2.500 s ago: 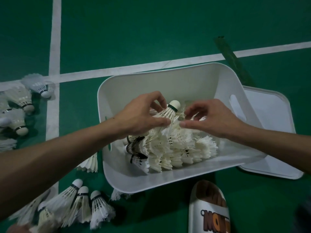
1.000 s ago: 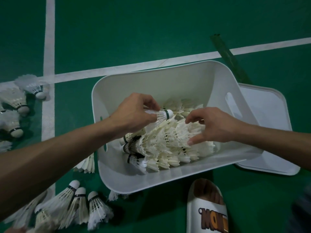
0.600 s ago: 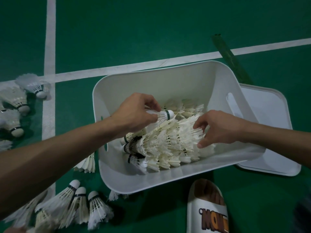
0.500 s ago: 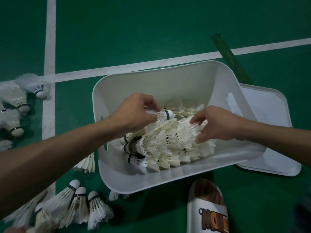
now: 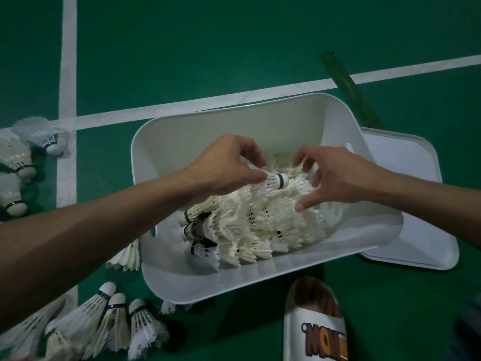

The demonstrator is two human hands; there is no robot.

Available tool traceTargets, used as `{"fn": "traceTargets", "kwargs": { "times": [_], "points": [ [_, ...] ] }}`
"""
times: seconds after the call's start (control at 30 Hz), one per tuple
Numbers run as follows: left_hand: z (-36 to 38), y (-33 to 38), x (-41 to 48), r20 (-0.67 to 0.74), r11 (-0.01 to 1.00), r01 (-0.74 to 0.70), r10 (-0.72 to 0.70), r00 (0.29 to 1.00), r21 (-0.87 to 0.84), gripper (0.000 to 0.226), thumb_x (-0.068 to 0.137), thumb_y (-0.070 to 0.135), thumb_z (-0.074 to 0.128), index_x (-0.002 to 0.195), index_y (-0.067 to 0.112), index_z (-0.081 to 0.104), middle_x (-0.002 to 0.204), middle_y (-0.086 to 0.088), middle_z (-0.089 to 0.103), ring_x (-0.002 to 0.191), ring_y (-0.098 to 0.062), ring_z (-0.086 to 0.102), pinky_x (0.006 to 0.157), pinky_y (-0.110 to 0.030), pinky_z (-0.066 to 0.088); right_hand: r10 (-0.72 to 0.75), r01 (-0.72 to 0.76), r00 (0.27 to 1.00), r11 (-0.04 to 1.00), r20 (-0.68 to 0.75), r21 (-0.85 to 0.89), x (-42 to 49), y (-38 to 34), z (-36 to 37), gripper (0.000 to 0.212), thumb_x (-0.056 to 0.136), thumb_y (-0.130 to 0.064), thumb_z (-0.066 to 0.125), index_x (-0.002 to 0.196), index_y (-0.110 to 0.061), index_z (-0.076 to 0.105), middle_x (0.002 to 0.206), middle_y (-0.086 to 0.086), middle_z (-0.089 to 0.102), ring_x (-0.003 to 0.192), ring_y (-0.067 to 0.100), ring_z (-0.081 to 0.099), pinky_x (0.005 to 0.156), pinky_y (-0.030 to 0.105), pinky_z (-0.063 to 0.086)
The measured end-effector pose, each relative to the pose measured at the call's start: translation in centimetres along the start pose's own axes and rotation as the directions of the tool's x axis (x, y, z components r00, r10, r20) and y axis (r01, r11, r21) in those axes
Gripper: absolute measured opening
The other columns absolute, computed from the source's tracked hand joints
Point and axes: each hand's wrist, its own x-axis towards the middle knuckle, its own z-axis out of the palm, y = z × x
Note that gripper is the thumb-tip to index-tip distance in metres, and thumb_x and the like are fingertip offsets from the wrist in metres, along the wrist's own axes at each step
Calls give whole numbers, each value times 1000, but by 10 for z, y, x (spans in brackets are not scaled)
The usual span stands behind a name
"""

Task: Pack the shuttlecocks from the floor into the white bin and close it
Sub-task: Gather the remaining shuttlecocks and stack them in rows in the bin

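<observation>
Floor [image 5: 234, 48] of a green court, seen from the head camera, with the bin [image 5: 234, 126] set on it and tilted toward us. The lid [image 5: 406, 204] lies flat on the floor, touching the bin's right side and partly under it, so the bin is not yet closed. Inside the bin we see a stack [image 5: 260, 230] of nested shuttlecocks lying on its side. Loose shuttlecocks lie on the floor outside the bin: one group [image 5: 109, 324] near its lower left corner, another [image 5: 18, 157] well to its left. A slipper [image 5: 315, 324] sits just below the bin.

The left hand [image 5: 221, 168] pinches one shuttlecock [image 5: 273, 181] by its feathers between thumb and fingers, cork pointing right, above the stack. The right hand [image 5: 338, 175] is half open, thumb spread and fingers bent, their tips on the feathers at the stack's right end; we see nothing gripped in it.

We judge the step in hand to be the packing, about midway. The next move calls for seating the pinched shuttlecock among the others while the right hand steadies them, gently enough to spare the feathers.
</observation>
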Motion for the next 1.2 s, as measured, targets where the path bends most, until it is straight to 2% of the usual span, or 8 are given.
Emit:
{"fn": "traceTargets", "kwargs": {
  "times": [0.13,0.3,0.5,0.67,0.77,0.87,0.97,1.2],
  "points": [
    [7,10,6,9,998,-5,6,1000,-56,17,77,22,77,90,15,68,96,4,68,72,-8,67,62,-18,50,-132,145,988,968,-79,204,-4,-13,-5,80,46,-48,87,112,-35,43,112,-12,61,97,3,59,80,26,54],
    [18,22,11,68,979,4,10,998,-203,21,82,21,72,92,4,65,95,-3,67,69,-9,69,55,-12,50,-141,152,988,955,-61,253,-2,-12,4,73,58,-36,89,109,-40,36,100,-6,69,78,0,62,72,20,50],
    [12,11,17,-10,952,-207,215,977,224,24,86,39,64,97,22,52,103,4,56,92,-13,58,78,-29,53,-35,53,993,986,-112,158,2,6,6,77,78,-29,77,132,-43,24,95,8,64,63,11,67,71,32,53],
    [27,-1,11,480,783,-431,197,855,448,45,84,43,65,123,33,45,128,2,42,108,-13,48,95,-34,47,14,-13,998,1000,-69,24,6,15,10,67,89,-28,66,140,-47,27,116,12,53,87,26,62,78,36,48],
    [43,-8,12,593,670,-510,127,795,539,80,78,43,71,139,50,19,147,-1,18,125,-23,39,102,-41,42,44,-37,994,997,-101,67,9,17,10,50,89,-34,64,133,-47,43,124,9,44,91,19,55,79,27,39],
    [50,-8,17,631,575,-570,117,767,586,83,82,32,71,143,47,17,147,-2,24,126,-23,37,99,-37,39,60,-45,990,993,-132,110,8,20,10,49,89,-31,65,132,-47,47,132,11,41,111,23,51,85,20,34],
    [45,-7,21,624,615,-546,110,774,569,75,82,26,71,141,42,27,141,0,37,122,-20,42,98,-37,43,63,-38,987,985,-149,168,5,19,10,57,89,-27,66,135,-49,41,133,8,45,96,25,61,65,14,40],
    [32,-17,21,585,739,-454,100,805,499,72,82,26,72,139,40,31,147,6,32,122,-19,47,99,-41,45,140,-62,970,934,-199,352,6,18,17,47,84,-32,71,129,-36,58,131,-4,60,99,12,58,72,21,44]
  ]
}}
